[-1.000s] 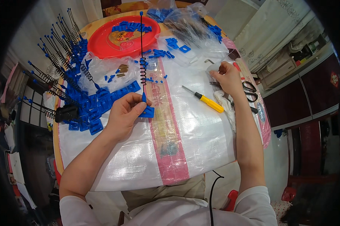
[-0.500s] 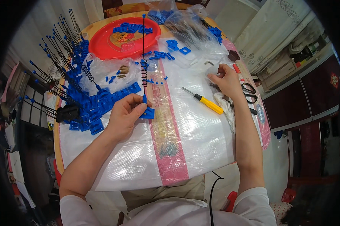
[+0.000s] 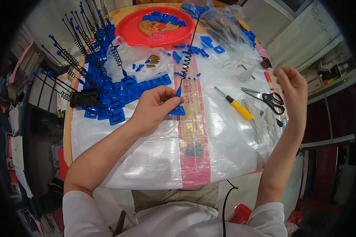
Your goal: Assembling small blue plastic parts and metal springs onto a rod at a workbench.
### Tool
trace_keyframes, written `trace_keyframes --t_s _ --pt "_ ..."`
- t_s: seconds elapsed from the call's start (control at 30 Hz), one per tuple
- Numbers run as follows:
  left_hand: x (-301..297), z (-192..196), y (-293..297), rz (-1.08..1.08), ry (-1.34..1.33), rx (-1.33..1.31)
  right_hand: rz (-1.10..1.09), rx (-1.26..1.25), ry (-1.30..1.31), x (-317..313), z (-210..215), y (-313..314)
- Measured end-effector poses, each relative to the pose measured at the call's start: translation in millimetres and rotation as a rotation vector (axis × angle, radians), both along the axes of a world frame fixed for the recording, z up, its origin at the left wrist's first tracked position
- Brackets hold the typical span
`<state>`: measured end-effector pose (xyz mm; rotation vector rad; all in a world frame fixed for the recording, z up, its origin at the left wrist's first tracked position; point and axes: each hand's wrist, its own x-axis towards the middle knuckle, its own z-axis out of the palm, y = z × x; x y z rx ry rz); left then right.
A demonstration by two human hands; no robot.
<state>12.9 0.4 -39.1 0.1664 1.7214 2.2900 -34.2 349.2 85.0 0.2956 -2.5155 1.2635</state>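
The left hand (image 3: 154, 108) pinches the blue plastic base (image 3: 178, 106) of a thin black rod (image 3: 187, 57), fingers clamped on it near the middle of the table; the rod stands upright with a black coil spring (image 3: 186, 64) wound around its middle. The right hand (image 3: 292, 89) hovers raised over the table's right edge, fingers loosely curled and apart, holding nothing that shows. The table carries a white woven plastic sheet (image 3: 146, 158) with a pink stripe. A yellow-handled screwdriver (image 3: 235, 104) and black-handled scissors (image 3: 266, 96) lie between the hands. Finished blue-based rods (image 3: 91, 67) crowd the left edge; a round red tray (image 3: 160, 27) sits at the far edge. The sheet's near half lies bare.
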Motion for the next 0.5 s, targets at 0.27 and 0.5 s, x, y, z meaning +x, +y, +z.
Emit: trace_keyframes --t_s 0.27,0.5 --pt "-2 -4 -1 0.026 0.04 -0.011 0.397 -0.259 -0.434 12 -42 -143" --pt "-2 -8 -3 0.018 0.099 0.004 0.508 -0.341 -0.622 15 -69 -160"
